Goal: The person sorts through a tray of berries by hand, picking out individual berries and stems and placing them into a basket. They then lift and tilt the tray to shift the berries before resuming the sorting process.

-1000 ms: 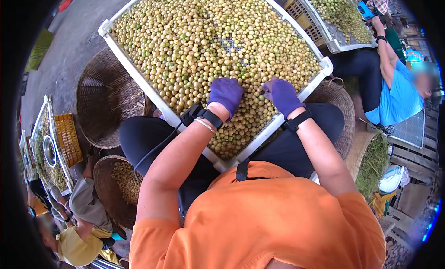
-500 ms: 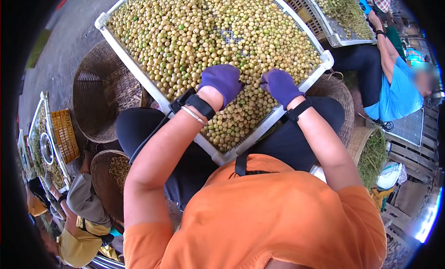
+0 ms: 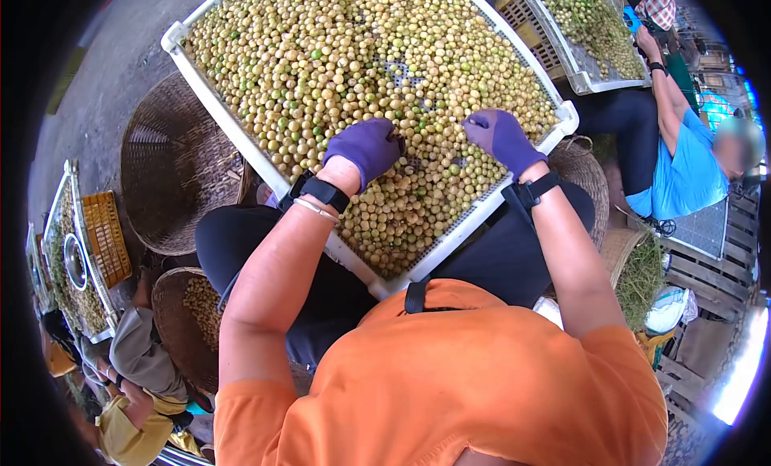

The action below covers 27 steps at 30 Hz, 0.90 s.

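A white-rimmed tray [image 3: 233,127] with a mesh bottom lies tilted across my lap, spread with small round yellow-green fruits [image 3: 305,73]. My left hand [image 3: 365,151], in a purple glove, rests curled over the fruits near the tray's front left. The right hand [image 3: 504,141], gloved the same way, is closed among the fruits near the right rim. The curled fingers hide whatever either hand may hold. Between the hands, fruits lie loose, and dark mesh shows through in the middle of the tray.
To the left stand a large woven basket [image 3: 152,185] and a smaller basket [image 3: 165,309] with fruits inside. A person in blue [image 3: 683,169] sits at the right by another fruit tray [image 3: 590,85]. A basket of green stems [image 3: 638,281] is at lower right; another person [image 3: 136,422] is at lower left.
My hands have moved apart: the left slid a little left, the right shifted slightly right and up. More bare mesh and loose fruits show between them.
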Motion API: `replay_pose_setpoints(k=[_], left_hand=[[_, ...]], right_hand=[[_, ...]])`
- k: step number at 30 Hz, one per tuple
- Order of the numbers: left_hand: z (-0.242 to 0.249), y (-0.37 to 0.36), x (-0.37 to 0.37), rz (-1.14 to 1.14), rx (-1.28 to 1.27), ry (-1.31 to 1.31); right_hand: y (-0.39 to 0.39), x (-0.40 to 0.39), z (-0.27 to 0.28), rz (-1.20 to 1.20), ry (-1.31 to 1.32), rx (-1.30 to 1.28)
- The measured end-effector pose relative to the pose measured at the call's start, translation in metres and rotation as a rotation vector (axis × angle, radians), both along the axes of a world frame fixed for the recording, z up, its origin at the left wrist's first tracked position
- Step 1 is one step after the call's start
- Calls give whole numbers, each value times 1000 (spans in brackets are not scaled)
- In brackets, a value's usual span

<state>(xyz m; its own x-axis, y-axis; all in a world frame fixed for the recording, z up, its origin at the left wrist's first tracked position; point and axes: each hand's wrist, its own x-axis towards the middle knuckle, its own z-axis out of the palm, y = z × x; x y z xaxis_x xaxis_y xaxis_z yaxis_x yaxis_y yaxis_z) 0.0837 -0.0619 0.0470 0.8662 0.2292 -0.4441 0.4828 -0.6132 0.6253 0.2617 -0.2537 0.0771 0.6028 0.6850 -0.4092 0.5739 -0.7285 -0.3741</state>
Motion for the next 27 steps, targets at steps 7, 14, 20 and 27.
replay_pose_setpoints(k=[7,14,20,27], left_hand=[[-12,7,7,44,-26,-46],[-23,0,35,58,218,-224],[-39,-1,52,-140,380,-58],[-22,-8,33,-118,401,-46]], right_hand=[[38,-12,-16,364,-231,149],[61,-21,-50,540,-286,82],[52,-21,-46,546,-294,-81],[43,-7,-19,378,-45,-14]])
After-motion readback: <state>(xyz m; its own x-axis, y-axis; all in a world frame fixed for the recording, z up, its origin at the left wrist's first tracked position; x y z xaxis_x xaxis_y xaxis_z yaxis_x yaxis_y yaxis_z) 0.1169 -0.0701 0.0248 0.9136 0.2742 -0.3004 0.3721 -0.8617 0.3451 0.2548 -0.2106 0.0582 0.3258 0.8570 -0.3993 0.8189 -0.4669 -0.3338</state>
